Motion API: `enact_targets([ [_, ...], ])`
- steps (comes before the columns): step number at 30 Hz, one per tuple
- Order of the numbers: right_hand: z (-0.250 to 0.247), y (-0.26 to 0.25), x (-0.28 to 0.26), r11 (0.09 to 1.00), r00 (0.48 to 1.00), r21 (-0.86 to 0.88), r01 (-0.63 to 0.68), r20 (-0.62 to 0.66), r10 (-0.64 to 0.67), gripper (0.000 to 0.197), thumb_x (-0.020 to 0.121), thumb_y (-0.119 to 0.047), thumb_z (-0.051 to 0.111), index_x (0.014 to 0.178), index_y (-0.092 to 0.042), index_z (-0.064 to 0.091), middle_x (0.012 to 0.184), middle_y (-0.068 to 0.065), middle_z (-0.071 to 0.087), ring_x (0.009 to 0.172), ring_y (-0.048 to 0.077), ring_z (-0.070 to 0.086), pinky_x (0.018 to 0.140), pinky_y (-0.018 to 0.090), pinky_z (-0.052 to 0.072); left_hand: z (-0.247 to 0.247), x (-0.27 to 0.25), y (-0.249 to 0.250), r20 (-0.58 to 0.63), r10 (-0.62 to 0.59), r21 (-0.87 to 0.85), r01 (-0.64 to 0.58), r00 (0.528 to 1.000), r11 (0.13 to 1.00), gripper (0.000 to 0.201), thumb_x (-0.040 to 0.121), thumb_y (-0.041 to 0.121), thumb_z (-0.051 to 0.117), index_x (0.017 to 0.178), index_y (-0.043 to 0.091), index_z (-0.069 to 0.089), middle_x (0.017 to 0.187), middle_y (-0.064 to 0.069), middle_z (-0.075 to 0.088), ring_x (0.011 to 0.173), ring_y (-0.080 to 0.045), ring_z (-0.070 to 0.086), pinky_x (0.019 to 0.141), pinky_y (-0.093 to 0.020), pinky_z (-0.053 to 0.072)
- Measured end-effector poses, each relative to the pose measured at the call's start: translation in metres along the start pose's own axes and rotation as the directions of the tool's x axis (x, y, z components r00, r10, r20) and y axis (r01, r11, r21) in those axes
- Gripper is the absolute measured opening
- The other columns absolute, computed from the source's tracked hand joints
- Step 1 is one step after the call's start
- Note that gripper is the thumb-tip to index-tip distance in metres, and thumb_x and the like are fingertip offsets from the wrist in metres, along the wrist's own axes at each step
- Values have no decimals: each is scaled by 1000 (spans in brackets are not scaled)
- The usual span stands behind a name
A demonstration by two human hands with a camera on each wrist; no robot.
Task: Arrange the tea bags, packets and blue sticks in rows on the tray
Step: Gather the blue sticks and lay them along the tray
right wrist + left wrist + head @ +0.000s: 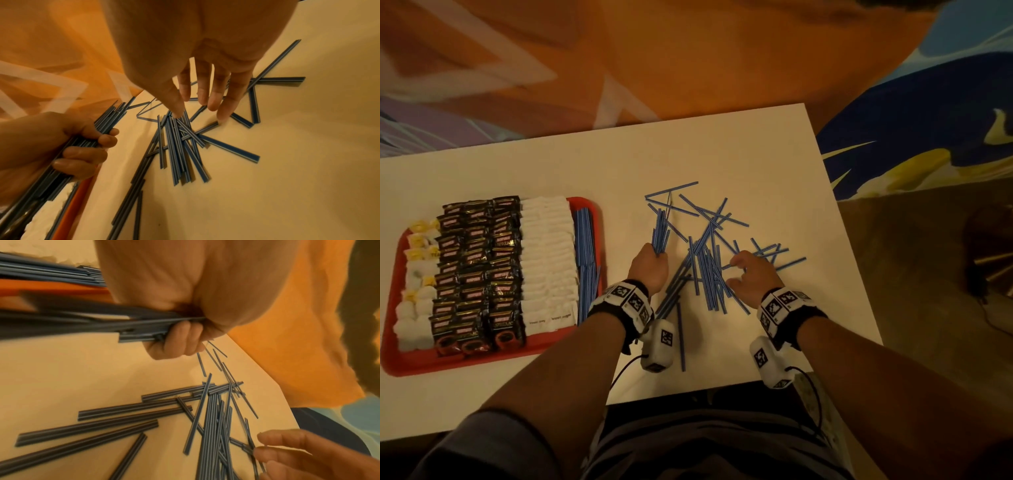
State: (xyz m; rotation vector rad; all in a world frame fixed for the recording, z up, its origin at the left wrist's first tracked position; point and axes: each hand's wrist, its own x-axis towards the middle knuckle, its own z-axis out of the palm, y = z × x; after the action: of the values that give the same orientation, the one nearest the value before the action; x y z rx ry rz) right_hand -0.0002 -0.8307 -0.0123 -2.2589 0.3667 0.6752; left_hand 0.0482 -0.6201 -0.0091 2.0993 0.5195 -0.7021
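Observation:
A red tray (585, 205) on the left of the white table (756, 154) carries rows of tea bags (417, 274), dark packets (479, 270), white packets (548, 260) and blue sticks (585, 253). Loose blue sticks (709, 267) lie scattered mid-table. My left hand (650, 263) grips a bundle of blue sticks (660, 234) just right of the tray; the same bundle (102, 324) shows in the left wrist view. My right hand (750, 270) hovers over the loose pile with fingers (213, 100) spread and pointing down, tips touching the sticks (180, 146), holding nothing.
The table's right edge (839, 219) and near edge (688, 394) lie close to the pile. A single stick (681, 335) lies near the front edge between my wrists. Orange and blue patterned floor surrounds the table.

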Motion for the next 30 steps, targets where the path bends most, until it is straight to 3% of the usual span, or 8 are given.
enact_targets([
  [3,-2,-9,-1,1000,1000,16,-4,13,4,31,89,-21,67,117,-21,54,125,1,57,109,24,57,92,32,47,-6,-3,3,0,-46,-151,45,999,988,22,101,18,39,114,5,52,97,-12,56,66,-20,45,52,-28,38],
  [7,-1,-21,-3,1000,999,5,16,43,-16,29,90,-21,66,117,-18,56,116,-1,61,108,19,59,89,26,47,-11,-2,2,-48,-43,-211,32,998,977,27,102,28,42,110,6,54,91,-12,56,63,-20,46,51,-27,38],
  [11,10,-26,-5,999,996,-28,35,77,-33,23,90,-20,66,112,-18,57,96,-1,64,97,17,62,82,26,50,-12,-8,-10,-42,76,122,-71,996,990,33,94,45,62,94,13,56,85,-5,61,72,-20,54,66,-29,44],
  [15,23,-26,-3,989,993,-136,65,110,-50,18,92,-18,64,108,-20,56,85,-4,61,83,16,60,84,32,54,2,-18,-24,44,51,323,-63,998,944,52,73,53,82,91,13,54,90,-4,61,77,-18,59,61,-27,44],
  [17,30,-28,-1,984,990,-159,86,122,-67,25,93,-17,62,117,-21,57,93,0,63,84,18,60,86,36,54,13,-23,-28,79,50,448,-80,996,890,58,71,51,84,102,13,53,97,-3,56,89,-23,60,72,-33,50],
  [19,38,-32,0,971,986,-207,120,139,-93,40,94,-18,60,132,-25,53,117,6,61,106,23,59,94,37,50,21,-26,-30,77,90,541,-118,993,833,51,80,38,80,114,11,53,110,-8,56,101,-30,60,84,-39,52],
  [22,47,-35,0,932,983,-328,153,149,-109,49,95,-23,58,142,-31,44,137,4,46,130,25,43,104,42,44,27,-28,-27,69,134,568,-149,989,810,28,93,22,62,117,8,55,117,-15,58,106,-36,60,87,-42,51],
  [30,40,-34,5,915,985,-366,169,93,-145,37,90,-16,62,126,-25,54,125,1,51,119,23,47,93,39,49,27,-26,-17,75,74,566,-104,994,818,22,93,12,54,114,7,60,117,-16,60,105,-36,61,88,-41,52],
])
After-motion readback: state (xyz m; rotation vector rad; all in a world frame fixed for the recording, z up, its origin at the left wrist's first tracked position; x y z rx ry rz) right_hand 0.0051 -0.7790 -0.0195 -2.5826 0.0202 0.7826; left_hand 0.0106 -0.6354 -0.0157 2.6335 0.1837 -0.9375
